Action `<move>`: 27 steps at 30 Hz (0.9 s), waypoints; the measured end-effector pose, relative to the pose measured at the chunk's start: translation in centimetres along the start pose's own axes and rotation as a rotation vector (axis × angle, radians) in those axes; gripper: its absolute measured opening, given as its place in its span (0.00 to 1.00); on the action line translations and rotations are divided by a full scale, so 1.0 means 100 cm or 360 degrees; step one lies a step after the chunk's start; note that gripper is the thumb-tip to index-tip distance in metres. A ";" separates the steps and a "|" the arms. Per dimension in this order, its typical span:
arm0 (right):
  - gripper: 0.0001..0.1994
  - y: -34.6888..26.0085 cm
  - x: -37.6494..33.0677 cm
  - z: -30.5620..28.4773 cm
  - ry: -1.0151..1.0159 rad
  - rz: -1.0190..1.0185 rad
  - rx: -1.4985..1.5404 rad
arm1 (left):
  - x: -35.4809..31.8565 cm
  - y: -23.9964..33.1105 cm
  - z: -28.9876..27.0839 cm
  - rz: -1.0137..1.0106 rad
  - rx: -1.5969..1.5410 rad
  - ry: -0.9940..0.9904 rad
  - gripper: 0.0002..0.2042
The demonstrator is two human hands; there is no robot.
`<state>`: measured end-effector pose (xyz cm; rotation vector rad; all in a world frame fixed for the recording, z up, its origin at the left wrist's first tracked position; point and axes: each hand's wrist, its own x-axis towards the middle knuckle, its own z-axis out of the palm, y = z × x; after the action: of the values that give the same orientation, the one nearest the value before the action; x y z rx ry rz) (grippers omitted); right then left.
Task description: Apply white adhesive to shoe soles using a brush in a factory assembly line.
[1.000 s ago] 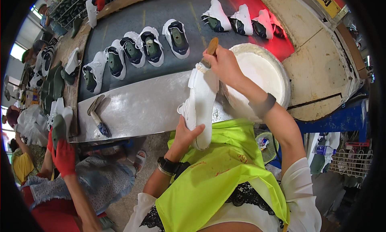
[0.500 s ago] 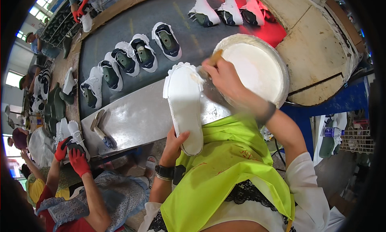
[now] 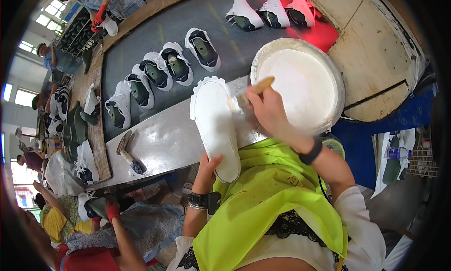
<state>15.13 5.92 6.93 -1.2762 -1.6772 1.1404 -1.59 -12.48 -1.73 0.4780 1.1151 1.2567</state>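
Observation:
A white shoe upper is held bottom side up over the metal ledge, its frilled toe edge pointing away from me. My left hand grips it near the heel end, thumb over the rim. My right hand is closed on the wooden handle of a brush. The pale, coated bristles touch or nearly touch the upper's right edge. Just right of the brush stands a large round basin of white liquid, its rim crusted.
Several white shoes stand on the dark conveyor belt, with more under red light. A hammer-like tool lies on the metal ledge. A co-worker's red-gloved hand holds a shoe at lower left.
My brush has moved down along the upper's right edge, toward the heel. The view has shifted slightly. The co-worker at left has drawn a shoe away from the board toward their body.

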 end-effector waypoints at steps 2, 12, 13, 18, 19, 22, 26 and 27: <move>0.12 -0.004 -0.016 -0.014 -0.0061 0.0100 -0.0058 | 0.004 0.013 0.005 -0.0014 -0.0019 0.0004 0.28; 0.10 -0.014 0.024 -0.066 0.0207 0.0026 0.0652 | 0.248 0.172 0.096 0.0183 -0.0056 -0.0334 0.22; 0.10 -0.012 0.030 -0.069 0.0199 0.0002 0.0647 | 0.286 0.181 0.105 0.0166 -0.0058 -0.0282 0.23; 0.09 0.001 0.046 -0.084 0.0253 0.0139 0.0543 | 0.447 0.165 0.096 0.0163 0.0702 0.0807 0.47; 0.09 0.004 0.046 -0.089 0.0264 0.0195 0.0528 | 0.465 0.154 0.102 -0.0012 0.1222 0.1386 0.53; 0.08 0.005 0.045 -0.099 0.0305 0.0208 0.0474 | 0.491 0.130 0.100 -0.0068 0.1594 0.1719 0.60; 0.08 0.001 0.047 -0.111 0.0256 0.0184 0.0476 | 0.508 0.141 0.095 -0.0059 0.1949 0.1560 0.65; 0.08 -0.003 0.048 -0.107 0.0141 0.0172 0.0500 | 0.515 0.137 0.071 0.0104 0.2236 0.1649 0.63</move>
<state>23.69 12.83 11.08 -1.2073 -1.3161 1.3316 -6.83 40.66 -8.04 0.8980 2.8719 0.5083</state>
